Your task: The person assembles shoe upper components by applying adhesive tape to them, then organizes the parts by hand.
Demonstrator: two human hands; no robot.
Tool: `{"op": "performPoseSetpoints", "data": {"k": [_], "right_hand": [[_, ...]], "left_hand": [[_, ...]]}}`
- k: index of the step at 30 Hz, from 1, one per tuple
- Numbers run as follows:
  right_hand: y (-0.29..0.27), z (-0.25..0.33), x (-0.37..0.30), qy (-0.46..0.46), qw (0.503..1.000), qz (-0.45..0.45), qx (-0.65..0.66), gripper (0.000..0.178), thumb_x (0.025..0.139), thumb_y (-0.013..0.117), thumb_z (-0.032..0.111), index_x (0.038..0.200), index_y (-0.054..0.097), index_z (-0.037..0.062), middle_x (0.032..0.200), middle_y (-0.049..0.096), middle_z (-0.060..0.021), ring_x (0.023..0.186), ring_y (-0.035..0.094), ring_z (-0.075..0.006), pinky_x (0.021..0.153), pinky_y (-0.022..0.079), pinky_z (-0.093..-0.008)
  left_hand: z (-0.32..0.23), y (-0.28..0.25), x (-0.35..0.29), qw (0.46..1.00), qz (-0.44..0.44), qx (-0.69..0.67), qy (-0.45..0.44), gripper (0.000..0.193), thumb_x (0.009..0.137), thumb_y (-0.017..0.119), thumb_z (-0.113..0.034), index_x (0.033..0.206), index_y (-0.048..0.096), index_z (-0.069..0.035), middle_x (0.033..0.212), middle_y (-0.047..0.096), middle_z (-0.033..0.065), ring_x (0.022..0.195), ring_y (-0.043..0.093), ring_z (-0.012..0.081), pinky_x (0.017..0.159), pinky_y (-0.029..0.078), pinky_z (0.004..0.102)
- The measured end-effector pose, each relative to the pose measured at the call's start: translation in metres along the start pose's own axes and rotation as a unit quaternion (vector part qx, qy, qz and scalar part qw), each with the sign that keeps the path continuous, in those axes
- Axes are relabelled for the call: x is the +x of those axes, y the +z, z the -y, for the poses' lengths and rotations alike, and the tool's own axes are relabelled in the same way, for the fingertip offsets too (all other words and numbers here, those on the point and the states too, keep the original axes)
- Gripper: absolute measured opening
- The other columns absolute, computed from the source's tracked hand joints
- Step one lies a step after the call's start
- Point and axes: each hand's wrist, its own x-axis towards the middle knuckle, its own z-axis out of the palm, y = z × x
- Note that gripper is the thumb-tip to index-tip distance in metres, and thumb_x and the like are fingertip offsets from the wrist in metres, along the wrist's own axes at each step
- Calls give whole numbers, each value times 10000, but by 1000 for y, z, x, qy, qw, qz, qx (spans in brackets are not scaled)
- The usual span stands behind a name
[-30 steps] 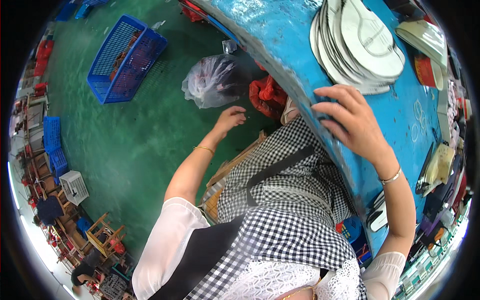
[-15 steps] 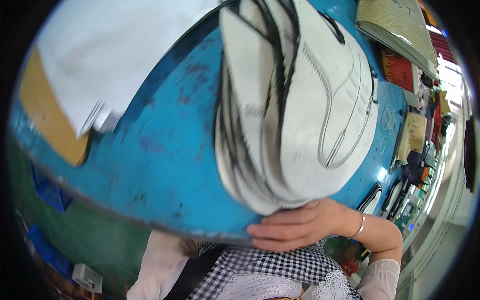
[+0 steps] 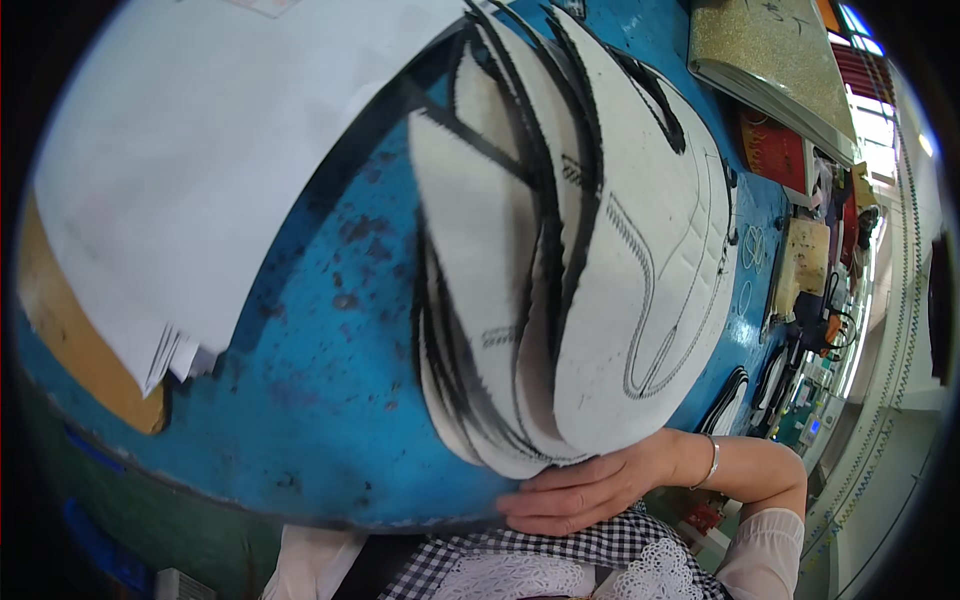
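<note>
Touching white pieces (image 3: 605, 335), right fingers (image 3: 562, 500) together

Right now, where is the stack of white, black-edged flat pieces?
In the head view, the stack is right of centre, between white paper and gold glittery sheets, the right hand at its near end.

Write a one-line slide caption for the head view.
Right hand at the near edge of stacked white pieces on a blue table.

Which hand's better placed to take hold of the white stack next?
Right, most likely: the right hand is at the near end of the white stack, by the edge of the blue table. The left hand isn't visible; only the left sleeve shows.
</note>
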Motion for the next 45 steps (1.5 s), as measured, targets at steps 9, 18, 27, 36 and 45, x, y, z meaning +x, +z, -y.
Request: {"op": "performPoseSetpoints", "data": {"k": [9,18,27,36,45], "right_hand": [[4,-10,5,54,994,-35,85,308,813,628,108,1117,663,139,1336,586,-48,1080,616,-201,833,551,-280],[2,-27,-3,60,997,-38,42,369,753,689,159,1122,679,164,1309,599,-35,1085,588,-280,880,499,-398],[15,-4,18,54,992,-113,-11,260,773,709,71,1026,671,113,1173,644,-33,1079,581,-282,917,484,-407],[128,73,96,93,944,-190,254,476,856,707,200,1255,552,-7,1244,595,-171,1171,551,-328,995,458,-418],[100,72,74,177,798,-34,575,173,1001,525,164,996,599,7,773,642,-27,737,581,-87,684,477,-278]], "left_hand": [[-52,-31,-100,985,-48,-166,27,429,982,460,-222,1381,497,-70,1306,593,162,1186,582,338,1020,470,489],[-57,-53,-291,934,55,-342,92,475,1015,327,-247,1434,412,-42,1453,471,193,1325,478,380,1111,375,601],[-112,61,-441,917,90,-209,328,416,1022,432,-346,1324,498,-69,1411,524,115,1243,534,321,1029,471,514],[-107,126,-495,868,74,-260,416,438,994,497,-365,1309,511,-61,1362,557,131,1207,560,311,973,499,503],[-105,126,-474,850,73,-312,417,405,986,540,-328,1284,532,-53,1309,594,139,1192,578,315,992,496,491]]}}
